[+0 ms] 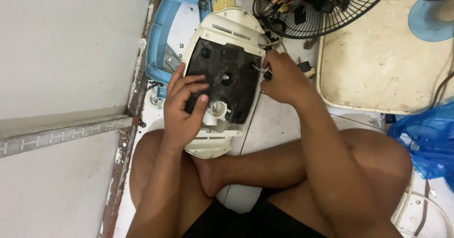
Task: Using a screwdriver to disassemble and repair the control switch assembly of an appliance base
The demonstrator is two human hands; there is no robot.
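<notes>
A cream oval fan base (228,26) lies upside down on the floor between my knees, with a black plate (231,63) covering most of its underside. My left hand (183,106) rests flat on the left side of that plate and steadies the base, fingers spread. My right hand (283,78) is closed around a screwdriver (259,69) whose metal tip points into the right edge of the black plate. A white round socket (217,109) sits near the base's lower end, by my left thumb.
A light blue plastic cover (163,27) lies to the upper left. A black wire fan guard with a motor (312,6) is at the top. A dirty cream panel (388,63) lies right, a blue plastic bag (425,138) beside it. A grey wall (61,53) runs along the left.
</notes>
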